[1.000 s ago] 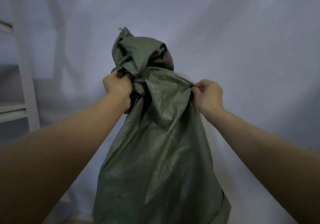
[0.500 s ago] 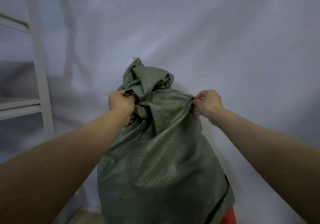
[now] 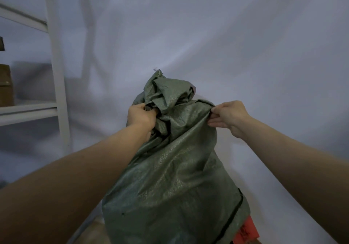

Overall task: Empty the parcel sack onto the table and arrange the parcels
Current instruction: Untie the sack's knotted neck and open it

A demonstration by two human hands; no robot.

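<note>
A green woven parcel sack (image 3: 175,177) hangs upside down in front of me, its bunched closed end uppermost. My left hand (image 3: 140,116) grips a fistful of the crumpled fabric at the top left. My right hand (image 3: 229,116) pinches a fold of the sack at the top right. A red parcel (image 3: 245,231) shows at the sack's lower right edge, beside its dark-hemmed mouth. The rest of the contents and the sack's mouth are hidden below the frame.
A white metal shelf rack (image 3: 56,73) stands at the left with a brown cardboard box (image 3: 5,85) on its shelf. A white cloth backdrop (image 3: 226,45) fills the background. A pale brown surface (image 3: 94,232) shows at the bottom left of the sack.
The sack's top and both hands sit lower in view than a second ago. A red parcel has come into sight at the sack's lower right. Both hands keep their hold.
</note>
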